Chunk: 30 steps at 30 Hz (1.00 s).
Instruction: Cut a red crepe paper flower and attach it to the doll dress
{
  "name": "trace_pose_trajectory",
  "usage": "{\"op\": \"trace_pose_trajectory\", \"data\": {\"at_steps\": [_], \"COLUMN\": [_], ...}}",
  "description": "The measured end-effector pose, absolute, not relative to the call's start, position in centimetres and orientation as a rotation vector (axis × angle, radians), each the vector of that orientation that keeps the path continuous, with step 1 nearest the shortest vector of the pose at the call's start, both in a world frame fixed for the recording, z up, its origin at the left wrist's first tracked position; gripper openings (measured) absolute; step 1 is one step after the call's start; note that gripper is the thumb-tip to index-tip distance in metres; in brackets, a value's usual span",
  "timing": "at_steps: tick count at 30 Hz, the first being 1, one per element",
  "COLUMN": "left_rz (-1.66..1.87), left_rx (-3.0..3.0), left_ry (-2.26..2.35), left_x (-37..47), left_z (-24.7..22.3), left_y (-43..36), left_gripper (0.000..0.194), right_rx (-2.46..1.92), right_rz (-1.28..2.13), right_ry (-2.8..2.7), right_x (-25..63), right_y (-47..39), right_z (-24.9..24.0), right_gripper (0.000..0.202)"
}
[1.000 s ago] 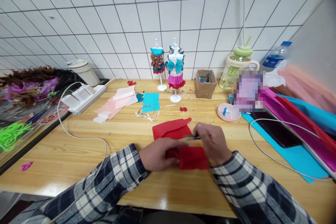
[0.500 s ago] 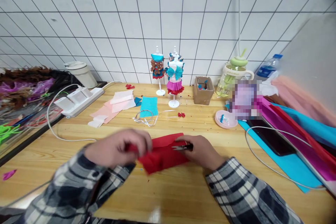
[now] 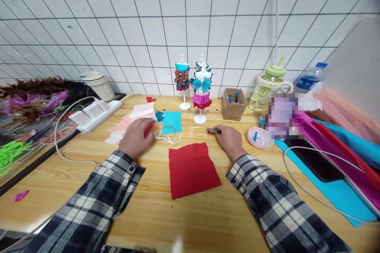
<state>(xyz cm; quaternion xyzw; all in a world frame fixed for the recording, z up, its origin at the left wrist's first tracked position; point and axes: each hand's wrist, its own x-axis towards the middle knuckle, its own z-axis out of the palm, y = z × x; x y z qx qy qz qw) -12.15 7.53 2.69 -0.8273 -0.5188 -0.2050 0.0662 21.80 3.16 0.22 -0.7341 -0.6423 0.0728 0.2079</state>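
A red crepe paper sheet point(image 3: 192, 172) lies flat on the wooden table between my two hands, with a crease across its upper part. My left hand point(image 3: 137, 137) is closed on a small red paper piece point(image 3: 148, 129), beside the pink sheets. My right hand point(image 3: 229, 140) grips small scissors point(image 3: 216, 131) with dark handles, tips pointing left. Something red shows under the blades, where the red bow lay; its outline is mostly covered. A turquoise square point(image 3: 172, 120) and a coil of ribbon and wire point(image 3: 166, 133) lie between the hands, farther back.
Dressed mini mannequins point(image 3: 200, 91) stand at the back near a cardboard box point(image 3: 234, 104). To the right are a pink dish point(image 3: 260, 137), a lidded jug point(image 3: 268, 89), a phone point(image 3: 314, 160) and coloured sheets. A power strip point(image 3: 97, 114) with cables sits left.
Both hands have let go of the red sheet, which now lies spread on the table. They moved forward and apart, the left with a red piece, the right with the scissors over the bow's spot.
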Motion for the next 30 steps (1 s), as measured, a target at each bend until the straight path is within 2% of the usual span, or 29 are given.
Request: {"op": "trace_pose_trajectory", "data": {"at_steps": [3, 6, 8, 10, 13, 16, 18, 24, 27, 30], "left_rz": [-0.583, -0.631, -0.782, -1.036, -1.359, -1.472, -1.479, -1.853, -1.848, -1.659], "left_rx": [-2.790, -2.919, -2.972, -2.992, -3.164, -3.335, -3.377, -3.326, -3.262, -3.243], "left_ry": [-1.253, -1.158, -1.170, -1.256, -1.491, -1.721, -1.909, -2.179, -2.203, -2.135], "left_x": [-11.2, -10.9, -10.2, -8.7, -5.1, -1.8, -0.4, 0.8, 0.9, 0.9], "left_z": [2.3, 2.3, 2.6, 3.2, 4.1, 4.4, 4.3, 3.5, 3.7, 3.8], "left_y": [7.3, 6.9, 6.1, 4.7, 2.2, 0.3, -0.3, -1.2, -1.4, -1.5], "left_gripper": [0.034, 0.030, 0.028, 0.025, 0.030, 0.035, 0.032, 0.027, 0.025, 0.024], "right_rx": [-1.850, -1.668, -1.512, -1.283, -1.117, -1.105, -1.116, -1.159, -1.233, -1.270], "right_rz": [0.489, 0.739, 1.035, 1.402, 1.659, 1.692, 1.695, 1.718, 1.531, 1.286], "right_ry": [-1.493, -1.382, -1.209, -0.983, -0.902, -0.905, -0.906, -0.937, -0.980, -1.087], "right_x": [22.6, 22.6, 21.8, 20.6, 18.9, 18.0, 17.8, 17.6, 17.6, 17.9], "right_y": [2.4, 0.7, -0.9, -2.4, -4.1, -4.8, -4.9, -5.0, -4.9, -4.7], "right_z": [0.2, 0.6, 0.9, 1.3, 1.6, 1.7, 1.7, 1.7, 2.0, 2.2], "right_gripper": [0.028, 0.039, 0.045, 0.042, 0.038, 0.036, 0.036, 0.037, 0.033, 0.036]}}
